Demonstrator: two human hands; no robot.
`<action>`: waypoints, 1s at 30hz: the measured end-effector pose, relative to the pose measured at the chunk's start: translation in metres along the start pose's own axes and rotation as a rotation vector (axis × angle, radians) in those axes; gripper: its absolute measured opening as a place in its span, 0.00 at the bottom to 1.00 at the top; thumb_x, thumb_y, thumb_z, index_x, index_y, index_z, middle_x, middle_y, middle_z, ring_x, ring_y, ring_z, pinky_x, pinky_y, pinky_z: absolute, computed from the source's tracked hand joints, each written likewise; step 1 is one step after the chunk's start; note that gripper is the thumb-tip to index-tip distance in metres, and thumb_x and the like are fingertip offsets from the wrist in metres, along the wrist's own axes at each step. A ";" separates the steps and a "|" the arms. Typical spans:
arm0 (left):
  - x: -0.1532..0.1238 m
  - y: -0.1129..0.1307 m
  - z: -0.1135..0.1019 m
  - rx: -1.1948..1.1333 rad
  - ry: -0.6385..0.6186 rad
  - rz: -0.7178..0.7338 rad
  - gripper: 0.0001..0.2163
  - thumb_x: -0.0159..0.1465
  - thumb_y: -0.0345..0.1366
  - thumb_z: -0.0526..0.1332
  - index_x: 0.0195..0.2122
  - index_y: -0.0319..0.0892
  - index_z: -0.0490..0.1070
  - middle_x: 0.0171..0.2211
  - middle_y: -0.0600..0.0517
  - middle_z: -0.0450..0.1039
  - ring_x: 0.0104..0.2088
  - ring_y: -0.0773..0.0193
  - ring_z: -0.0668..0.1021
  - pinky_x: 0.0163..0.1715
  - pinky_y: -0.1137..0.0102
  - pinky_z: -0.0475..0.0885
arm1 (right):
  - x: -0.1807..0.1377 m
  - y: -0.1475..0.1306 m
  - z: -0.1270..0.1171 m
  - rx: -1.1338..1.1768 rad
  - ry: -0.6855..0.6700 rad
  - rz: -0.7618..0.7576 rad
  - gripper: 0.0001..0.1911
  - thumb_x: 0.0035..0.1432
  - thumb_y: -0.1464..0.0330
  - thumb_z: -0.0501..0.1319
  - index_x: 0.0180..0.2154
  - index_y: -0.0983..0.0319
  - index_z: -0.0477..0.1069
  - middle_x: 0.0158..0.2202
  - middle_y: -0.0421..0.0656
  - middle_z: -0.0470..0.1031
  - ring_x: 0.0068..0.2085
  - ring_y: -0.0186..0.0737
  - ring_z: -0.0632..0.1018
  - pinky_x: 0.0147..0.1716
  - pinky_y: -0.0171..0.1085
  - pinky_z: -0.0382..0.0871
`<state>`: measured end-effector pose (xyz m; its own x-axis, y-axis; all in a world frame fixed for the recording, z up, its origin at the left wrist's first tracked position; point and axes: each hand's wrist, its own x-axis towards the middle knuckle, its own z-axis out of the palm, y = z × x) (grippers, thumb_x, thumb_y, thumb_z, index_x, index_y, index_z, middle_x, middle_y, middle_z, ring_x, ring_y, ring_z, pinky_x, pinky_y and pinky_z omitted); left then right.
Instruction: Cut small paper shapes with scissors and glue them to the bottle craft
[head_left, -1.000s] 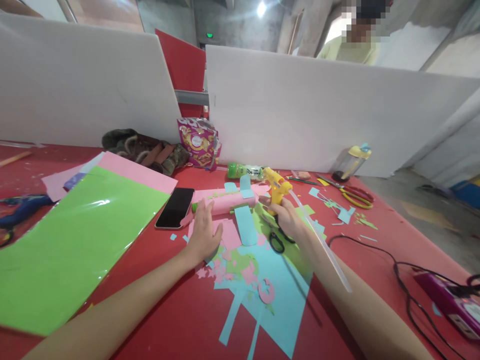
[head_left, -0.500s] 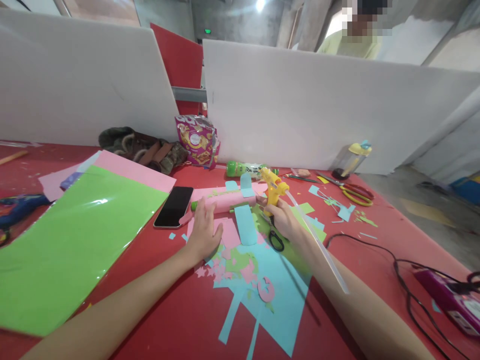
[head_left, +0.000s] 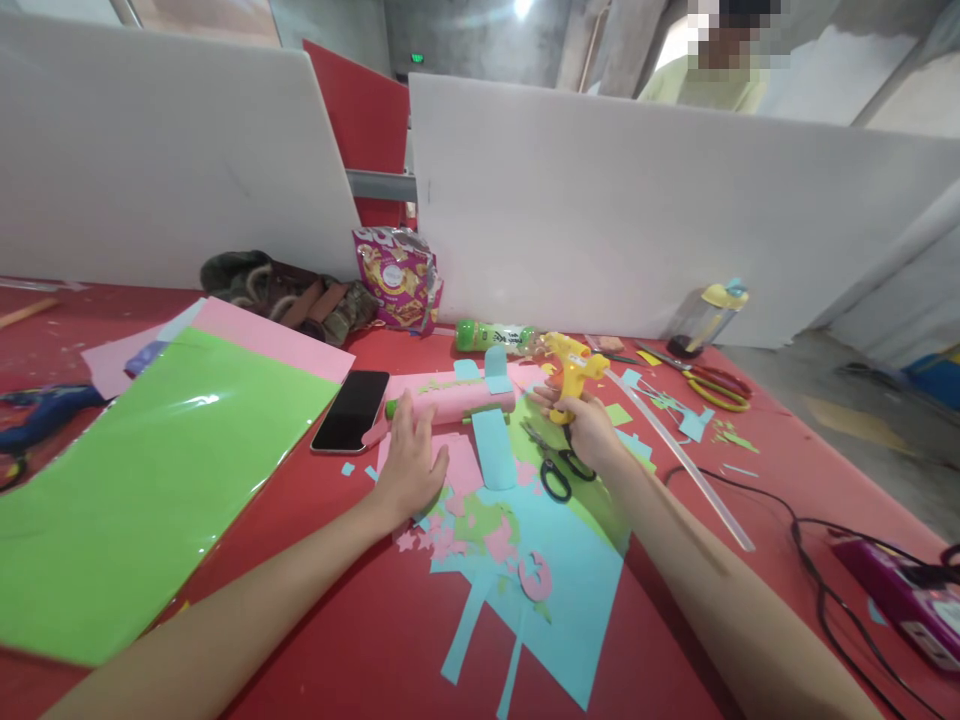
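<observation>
My left hand [head_left: 411, 465] lies with fingers stretched over the left end of a pink paper-wrapped tube [head_left: 469, 400], pressing on it rather than wrapped round it. Light blue paper tabs stand up from the tube's right end, and a blue strip [head_left: 493, 450] hangs down its front. My right hand [head_left: 589, 430] is closed round the handle of a yellow hot glue gun [head_left: 576, 365], right of the tube. A long clear glue stick [head_left: 686, 460] juts from the gun's back. Black-handled scissors [head_left: 556, 480] lie just below that hand.
A phone [head_left: 351, 412] and green sheets [head_left: 172, 470] lie to the left. Cut paper scraps [head_left: 495, 530] cover a blue sheet [head_left: 592, 620]. Behind are a green-capped bottle [head_left: 495, 337], a snack bag [head_left: 397, 280] and a white partition [head_left: 637, 210]. Right: pliers [head_left: 716, 385], a cable and a power strip [head_left: 907, 600].
My right hand has moved the glue gun to the right, away from the tube's end, uncovering more of the scissors. The glue stick has swung right with it. My left hand stays on the tube.
</observation>
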<state>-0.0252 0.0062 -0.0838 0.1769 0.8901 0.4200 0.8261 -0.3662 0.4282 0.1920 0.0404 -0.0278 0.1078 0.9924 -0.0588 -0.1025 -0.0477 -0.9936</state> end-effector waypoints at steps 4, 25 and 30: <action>-0.001 0.005 -0.004 -0.009 0.020 0.038 0.19 0.58 0.30 0.48 0.51 0.35 0.50 0.59 0.37 0.36 0.59 0.46 0.42 0.53 0.49 0.51 | 0.001 -0.015 -0.015 -0.042 0.006 -0.032 0.08 0.35 0.74 0.53 0.24 0.63 0.67 0.28 0.44 0.74 0.29 0.36 0.74 0.24 0.32 0.63; -0.016 0.027 -0.013 0.006 -0.171 0.227 0.10 0.59 0.31 0.46 0.38 0.38 0.63 0.39 0.45 0.69 0.48 0.58 0.66 0.50 0.56 0.52 | -0.025 -0.041 -0.026 -0.833 -0.465 0.085 0.04 0.40 0.71 0.56 0.24 0.63 0.67 0.14 0.36 0.65 0.16 0.32 0.66 0.16 0.31 0.59; -0.017 0.025 -0.010 0.030 -0.201 0.277 0.15 0.59 0.34 0.46 0.45 0.36 0.60 0.44 0.42 0.67 0.51 0.55 0.63 0.52 0.54 0.49 | -0.025 -0.031 -0.020 -0.888 -0.456 0.067 0.05 0.41 0.69 0.56 0.26 0.61 0.67 0.14 0.37 0.68 0.16 0.33 0.67 0.14 0.31 0.58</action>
<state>-0.0129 -0.0210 -0.0727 0.4964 0.7944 0.3500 0.7465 -0.5964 0.2951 0.2118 0.0148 0.0023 -0.2802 0.9241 -0.2597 0.7018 0.0126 -0.7123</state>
